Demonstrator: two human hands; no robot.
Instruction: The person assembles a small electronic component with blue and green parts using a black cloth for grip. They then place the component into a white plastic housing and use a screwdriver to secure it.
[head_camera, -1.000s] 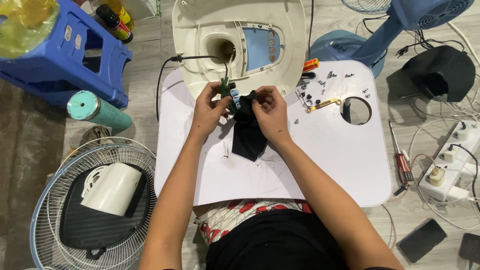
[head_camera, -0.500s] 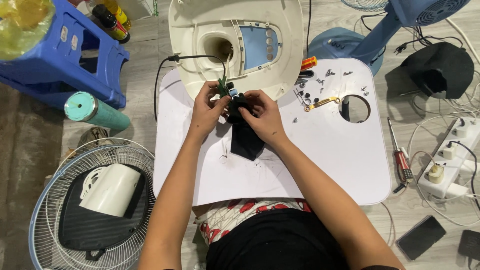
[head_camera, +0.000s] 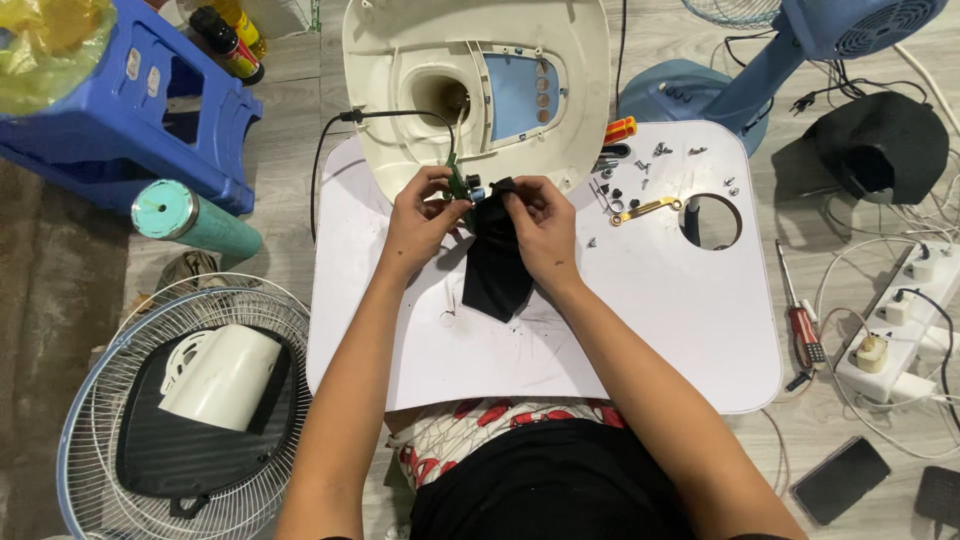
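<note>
In the head view, a small green circuit board (head_camera: 462, 186) was pinched between the thumb and fingertips of the left hand (head_camera: 420, 208), just above the near edge of a cream fan base (head_camera: 400, 90) lying on the far side of a white tray table (head_camera: 640, 330). A black cloth (head_camera: 495, 262) was gripped by the curled fingers of the right hand (head_camera: 537, 222), its upper end pressed against the board and its lower end hanging down onto the table. The two hands were held close together, near the far middle of the table. A black cable (head_camera: 345, 125) was seen running from the board area round to the left of the base. Loose screws (head_camera: 640, 175) and a brass bracket (head_camera: 648, 209) lay to the right of the hands, beside a round hole (head_camera: 712, 222) in the table. On the floor at the right, a red-handled screwdriver (head_camera: 800, 320) and a white power strip (head_camera: 895, 330) were placed; at the near left, a wire fan guard (head_camera: 90, 400) was lying.
</note>
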